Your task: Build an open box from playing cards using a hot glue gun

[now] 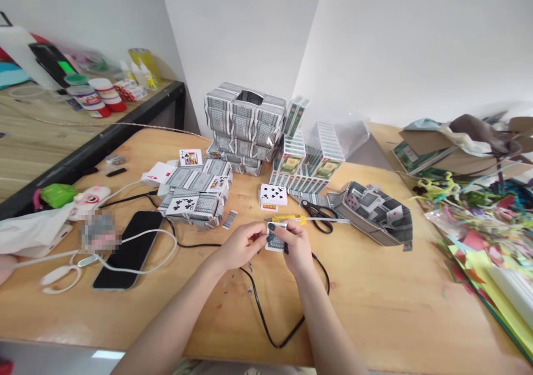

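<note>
Both hands meet over the middle of the wooden table around a playing card (275,238) with its patterned back showing. My left hand (245,244) pinches the card's left edge. The fingers of my right hand (296,243) close on its upper and right side, dark nails lying on the card. Just beyond them lies a yellow-handled tool (291,218), beside black scissors (320,216). A face-up stack of cards (273,194) sits behind the tool. Whether more than one card is held is hidden.
Structures built of cards (245,121) stand at the back, near stacked card boxes (327,147). A card-filled box (375,211) is to the right, a phone (129,250) to the left. A black cable (259,305) loops below my hands. Colourful paper (491,264) lies far right.
</note>
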Tool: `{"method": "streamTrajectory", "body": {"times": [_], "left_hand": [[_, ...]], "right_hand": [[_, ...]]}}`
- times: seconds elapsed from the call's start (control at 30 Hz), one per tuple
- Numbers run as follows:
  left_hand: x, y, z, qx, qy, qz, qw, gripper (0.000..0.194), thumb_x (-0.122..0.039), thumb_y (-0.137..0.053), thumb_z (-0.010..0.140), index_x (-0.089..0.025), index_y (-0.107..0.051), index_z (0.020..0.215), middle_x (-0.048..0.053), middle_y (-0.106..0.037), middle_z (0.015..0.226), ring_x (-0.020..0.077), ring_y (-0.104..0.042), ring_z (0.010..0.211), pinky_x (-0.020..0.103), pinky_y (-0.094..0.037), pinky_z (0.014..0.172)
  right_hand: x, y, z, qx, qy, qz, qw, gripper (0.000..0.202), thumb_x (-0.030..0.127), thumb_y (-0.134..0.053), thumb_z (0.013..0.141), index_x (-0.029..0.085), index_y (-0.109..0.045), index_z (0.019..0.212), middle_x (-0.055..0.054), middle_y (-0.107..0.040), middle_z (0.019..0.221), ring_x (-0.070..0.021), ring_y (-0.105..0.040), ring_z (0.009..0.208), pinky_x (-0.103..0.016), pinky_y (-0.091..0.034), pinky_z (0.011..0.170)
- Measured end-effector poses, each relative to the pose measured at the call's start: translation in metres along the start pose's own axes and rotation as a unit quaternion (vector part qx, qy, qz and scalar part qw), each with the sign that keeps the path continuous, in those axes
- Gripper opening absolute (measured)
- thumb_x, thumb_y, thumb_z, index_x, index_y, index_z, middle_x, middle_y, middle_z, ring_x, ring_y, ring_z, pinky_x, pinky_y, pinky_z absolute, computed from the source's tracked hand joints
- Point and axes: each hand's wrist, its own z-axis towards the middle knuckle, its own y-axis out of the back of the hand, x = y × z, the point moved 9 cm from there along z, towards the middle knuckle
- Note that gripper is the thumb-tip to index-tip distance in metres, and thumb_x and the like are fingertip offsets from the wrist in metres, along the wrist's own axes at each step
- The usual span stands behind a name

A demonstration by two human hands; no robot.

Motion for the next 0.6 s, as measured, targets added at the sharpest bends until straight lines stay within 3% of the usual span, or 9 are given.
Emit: {"method": "streamTrajectory", "body": {"times": [0.17, 0.33, 0.6], "left_hand": [[0.004, -0.002, 0.0, 0.018, 0.014, -0.048, 0.999, 0.024, -0.032, -0.043, 0.084, -0.016, -0.043, 0.065, -0.003, -0.043, 0.06, 0.0084, -0.04, 0.055, 0.019, -0.032, 0.052], [-0.002, 0.004, 0.0, -0.009, 0.009, -0.084, 0.996, 0.026, -0.032, -0.045, 0.084, -0.015, -0.047, 0.064, -0.002, -0.046, 0.06, 0.0082, -0.042, 0.055, 0.02, -0.034, 0.052], [-0.003, -0.001, 0.001, -0.01, 0.023, -0.122, 0.992, 0.028, -0.035, -0.047, 0.083, -0.015, -0.047, 0.063, -0.003, -0.045, 0.056, 0.0076, -0.042, 0.052, 0.019, -0.033, 0.05]], "right_hand": [[-0.001, -0.005, -0.002, 0.028, -0.019, 0.0, 0.999, 0.019, 0.03, -0.073, 0.059, 0.018, -0.059, 0.06, 0.005, -0.052, 0.052, -0.0079, -0.042, 0.044, -0.022, -0.035, 0.044], [0.001, -0.009, -0.001, 0.066, -0.012, -0.017, 0.998, 0.022, 0.039, -0.068, 0.066, 0.017, -0.061, 0.063, 0.003, -0.054, 0.055, -0.0079, -0.043, 0.046, -0.021, -0.033, 0.043], [0.008, 0.005, 0.0, -0.001, 0.062, -0.059, 0.996, 0.024, 0.039, -0.068, 0.065, 0.017, -0.06, 0.058, 0.003, -0.048, 0.05, -0.0084, -0.039, 0.045, -0.023, -0.033, 0.045]]}}
